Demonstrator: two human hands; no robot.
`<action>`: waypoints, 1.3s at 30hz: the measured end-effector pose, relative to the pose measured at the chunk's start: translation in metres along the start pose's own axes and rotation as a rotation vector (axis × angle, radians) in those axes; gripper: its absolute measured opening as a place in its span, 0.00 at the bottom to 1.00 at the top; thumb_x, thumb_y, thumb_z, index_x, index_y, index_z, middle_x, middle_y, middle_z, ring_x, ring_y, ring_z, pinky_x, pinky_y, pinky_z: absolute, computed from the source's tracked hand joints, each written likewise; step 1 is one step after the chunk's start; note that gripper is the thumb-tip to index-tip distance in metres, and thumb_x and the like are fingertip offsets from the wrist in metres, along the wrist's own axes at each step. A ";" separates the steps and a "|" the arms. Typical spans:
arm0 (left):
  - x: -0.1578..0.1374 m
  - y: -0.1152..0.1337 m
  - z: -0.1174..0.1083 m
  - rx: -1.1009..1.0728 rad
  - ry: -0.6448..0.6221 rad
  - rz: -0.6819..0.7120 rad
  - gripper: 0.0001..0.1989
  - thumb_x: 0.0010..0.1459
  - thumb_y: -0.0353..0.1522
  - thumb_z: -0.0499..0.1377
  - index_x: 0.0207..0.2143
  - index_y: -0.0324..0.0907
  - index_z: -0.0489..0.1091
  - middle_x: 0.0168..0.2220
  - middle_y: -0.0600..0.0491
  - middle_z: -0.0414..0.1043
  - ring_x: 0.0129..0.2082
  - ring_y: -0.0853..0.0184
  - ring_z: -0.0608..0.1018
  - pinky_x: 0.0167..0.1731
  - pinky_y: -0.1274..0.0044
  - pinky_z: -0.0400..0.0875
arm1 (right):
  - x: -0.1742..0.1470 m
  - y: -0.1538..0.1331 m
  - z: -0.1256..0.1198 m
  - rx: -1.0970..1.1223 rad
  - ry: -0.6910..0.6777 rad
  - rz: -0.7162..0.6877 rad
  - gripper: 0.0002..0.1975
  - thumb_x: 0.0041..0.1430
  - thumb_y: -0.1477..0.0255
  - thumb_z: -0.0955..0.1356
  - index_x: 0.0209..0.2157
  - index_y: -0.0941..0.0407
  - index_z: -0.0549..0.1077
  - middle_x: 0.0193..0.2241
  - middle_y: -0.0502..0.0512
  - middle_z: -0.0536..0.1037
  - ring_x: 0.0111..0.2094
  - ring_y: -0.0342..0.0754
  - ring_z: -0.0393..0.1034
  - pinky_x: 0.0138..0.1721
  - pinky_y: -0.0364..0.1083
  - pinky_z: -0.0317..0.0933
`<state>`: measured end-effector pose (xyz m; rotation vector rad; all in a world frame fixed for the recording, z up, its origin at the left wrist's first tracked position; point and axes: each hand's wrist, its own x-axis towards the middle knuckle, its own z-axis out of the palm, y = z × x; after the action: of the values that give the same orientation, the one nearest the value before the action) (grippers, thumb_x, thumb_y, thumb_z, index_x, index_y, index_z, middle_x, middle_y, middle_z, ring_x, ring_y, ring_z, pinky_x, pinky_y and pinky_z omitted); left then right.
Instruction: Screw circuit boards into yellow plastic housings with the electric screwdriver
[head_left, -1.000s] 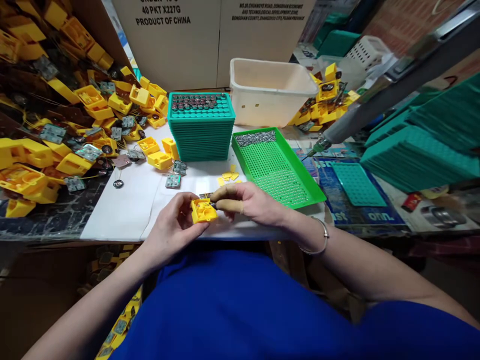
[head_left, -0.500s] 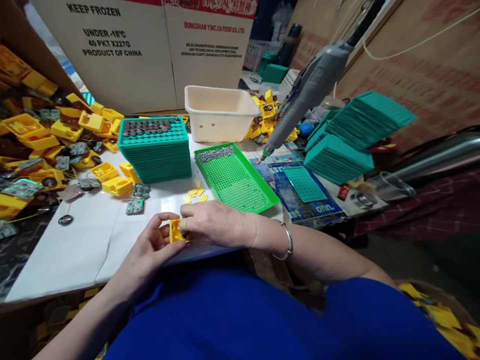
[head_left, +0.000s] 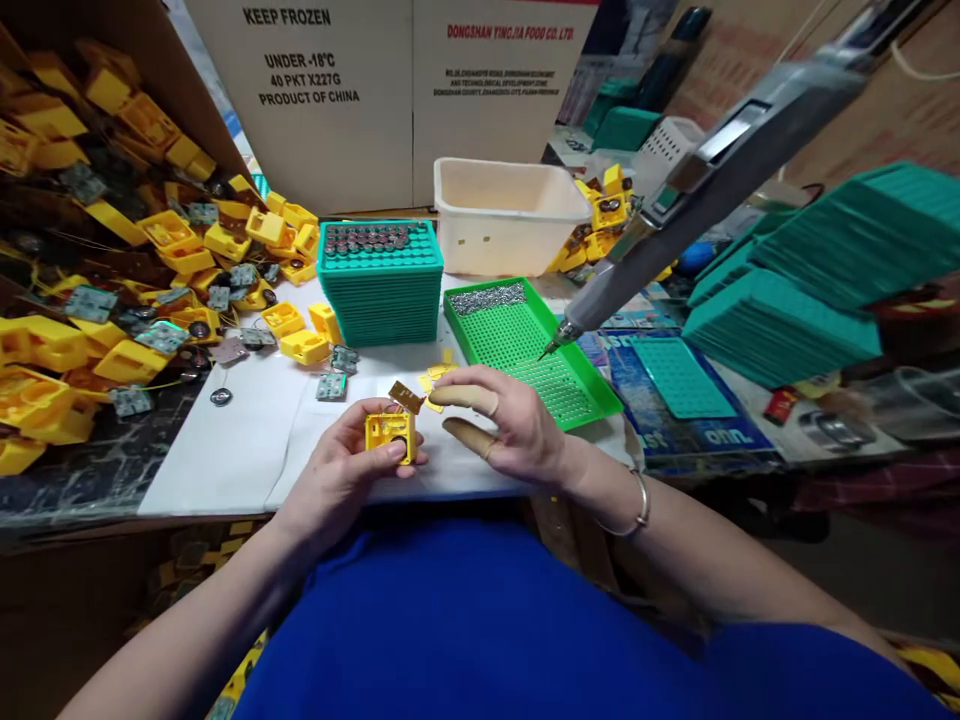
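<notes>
My left hand [head_left: 352, 455] is closed around a small yellow plastic housing [head_left: 379, 430], its open side facing up. A round black speaker [head_left: 403, 447] sits in the housing's corner under my thumb. From the top edge a brownish circuit board [head_left: 406, 397] sticks out, tilted. My right hand [head_left: 510, 420] is just to the right, thumb and forefinger apart with nothing between them. Tan finger covers are on that thumb and forefinger. Its forefinger reaches toward several small flat yellow pieces [head_left: 435, 376] on the white work surface.
A green tray [head_left: 495, 340] holds small screws. Above it hangs a grey electric screwdriver [head_left: 622, 285]. Stacked teal trays [head_left: 382, 300] stand behind my hands, beside a white bin [head_left: 510, 235]. More yellow housings [head_left: 180, 240] with wired boards pile up at left; other teal trays [head_left: 787, 330] stand right.
My right hand has come away from the housing and its fingers have spread. The housing is now turned with its inside and board showing. The view has shifted left.
</notes>
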<state>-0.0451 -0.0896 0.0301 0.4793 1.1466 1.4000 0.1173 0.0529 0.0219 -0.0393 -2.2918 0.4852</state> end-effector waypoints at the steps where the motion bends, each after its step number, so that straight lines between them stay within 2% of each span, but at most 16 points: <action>1: -0.001 0.002 -0.001 -0.026 -0.027 -0.024 0.22 0.45 0.28 0.71 0.41 0.44 0.67 0.31 0.53 0.79 0.31 0.66 0.82 0.30 0.82 0.74 | 0.000 0.001 0.003 -0.059 -0.020 -0.057 0.12 0.62 0.75 0.67 0.47 0.59 0.70 0.46 0.62 0.77 0.49 0.48 0.73 0.48 0.49 0.73; 3: -0.002 0.005 -0.003 -0.069 -0.102 -0.088 0.22 0.44 0.28 0.71 0.41 0.44 0.67 0.31 0.52 0.80 0.29 0.66 0.82 0.27 0.83 0.73 | 0.001 0.002 0.008 -0.154 -0.032 -0.165 0.12 0.63 0.74 0.66 0.48 0.60 0.69 0.48 0.64 0.76 0.50 0.50 0.73 0.49 0.50 0.73; 7: -0.005 0.007 -0.006 -0.089 -0.210 -0.196 0.21 0.45 0.31 0.71 0.42 0.43 0.69 0.32 0.50 0.80 0.27 0.65 0.82 0.25 0.83 0.73 | 0.008 0.002 0.012 -0.192 0.001 -0.299 0.10 0.64 0.77 0.64 0.47 0.60 0.68 0.42 0.60 0.79 0.45 0.45 0.75 0.46 0.44 0.74; 9: -0.007 0.005 -0.007 -0.050 -0.162 -0.165 0.20 0.46 0.30 0.71 0.41 0.43 0.70 0.33 0.52 0.80 0.28 0.66 0.82 0.25 0.82 0.74 | 0.012 0.001 0.010 -0.194 0.010 -0.308 0.10 0.64 0.79 0.63 0.47 0.61 0.68 0.40 0.59 0.80 0.42 0.44 0.76 0.43 0.43 0.74; 12: -0.004 -0.003 -0.007 0.050 -0.006 -0.018 0.18 0.47 0.30 0.71 0.40 0.43 0.71 0.35 0.55 0.78 0.31 0.66 0.82 0.29 0.80 0.76 | 0.015 -0.004 0.007 -0.210 0.013 -0.247 0.10 0.63 0.79 0.64 0.46 0.61 0.70 0.35 0.59 0.80 0.36 0.45 0.76 0.36 0.44 0.74; 14: 0.002 -0.008 -0.007 0.090 0.088 0.095 0.17 0.48 0.31 0.71 0.40 0.42 0.71 0.34 0.55 0.78 0.32 0.67 0.82 0.31 0.79 0.77 | 0.015 -0.010 0.008 -0.144 0.013 -0.152 0.10 0.63 0.78 0.65 0.46 0.61 0.71 0.33 0.59 0.79 0.34 0.45 0.75 0.34 0.44 0.73; 17: 0.011 -0.014 -0.006 0.050 0.162 0.171 0.17 0.46 0.31 0.71 0.39 0.42 0.73 0.35 0.55 0.78 0.31 0.69 0.80 0.32 0.79 0.76 | 0.012 -0.021 0.014 0.138 0.032 0.097 0.10 0.62 0.76 0.67 0.45 0.59 0.73 0.34 0.56 0.80 0.33 0.42 0.75 0.34 0.42 0.72; 22: 0.015 -0.011 -0.004 -0.079 0.139 0.132 0.18 0.46 0.29 0.69 0.42 0.42 0.73 0.33 0.54 0.79 0.32 0.69 0.80 0.32 0.82 0.74 | 0.001 -0.033 0.029 0.618 0.061 0.549 0.06 0.58 0.73 0.70 0.38 0.59 0.77 0.33 0.54 0.80 0.27 0.39 0.75 0.29 0.40 0.72; 24: 0.014 -0.008 -0.003 -0.113 0.120 0.109 0.17 0.47 0.30 0.67 0.42 0.41 0.73 0.34 0.52 0.80 0.35 0.67 0.81 0.33 0.82 0.74 | -0.004 -0.036 0.033 0.681 0.066 0.647 0.08 0.58 0.71 0.71 0.38 0.60 0.77 0.34 0.55 0.80 0.26 0.40 0.76 0.30 0.41 0.73; 25: 0.014 -0.007 -0.002 -0.122 0.116 0.098 0.17 0.48 0.30 0.67 0.42 0.41 0.73 0.34 0.51 0.80 0.36 0.66 0.81 0.33 0.81 0.74 | -0.005 -0.038 0.035 0.670 0.061 0.651 0.08 0.58 0.70 0.71 0.38 0.60 0.77 0.34 0.56 0.80 0.27 0.40 0.76 0.30 0.41 0.73; 30: 0.015 -0.006 0.000 -0.094 0.141 0.101 0.20 0.46 0.30 0.70 0.42 0.42 0.70 0.31 0.53 0.80 0.34 0.66 0.82 0.35 0.79 0.74 | -0.012 -0.042 0.036 0.576 0.016 0.549 0.11 0.58 0.74 0.70 0.43 0.58 0.77 0.39 0.58 0.81 0.37 0.43 0.77 0.37 0.44 0.73; 33: 0.016 -0.008 0.000 -0.091 0.124 0.128 0.20 0.47 0.30 0.69 0.43 0.43 0.69 0.32 0.53 0.80 0.33 0.66 0.82 0.36 0.78 0.74 | -0.015 -0.041 0.034 0.611 -0.047 0.527 0.15 0.58 0.74 0.70 0.49 0.59 0.74 0.41 0.58 0.80 0.37 0.42 0.76 0.39 0.43 0.74; 35: 0.015 -0.011 -0.001 -0.058 0.104 0.146 0.19 0.49 0.31 0.68 0.43 0.43 0.68 0.34 0.54 0.80 0.34 0.66 0.82 0.37 0.77 0.74 | -0.016 -0.038 0.032 0.512 -0.048 0.408 0.15 0.58 0.73 0.71 0.47 0.60 0.74 0.38 0.58 0.79 0.35 0.40 0.76 0.38 0.41 0.73; 39: 0.014 -0.017 -0.003 0.002 0.078 0.192 0.18 0.52 0.31 0.67 0.44 0.44 0.67 0.37 0.54 0.79 0.38 0.65 0.81 0.40 0.76 0.73 | -0.014 -0.040 0.028 0.061 0.007 0.063 0.08 0.61 0.79 0.66 0.42 0.61 0.76 0.34 0.58 0.79 0.33 0.42 0.74 0.33 0.39 0.72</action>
<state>-0.0415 -0.0811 0.0097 0.5522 1.1891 1.5948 0.1125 0.0044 0.0089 -0.0829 -2.2731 0.5862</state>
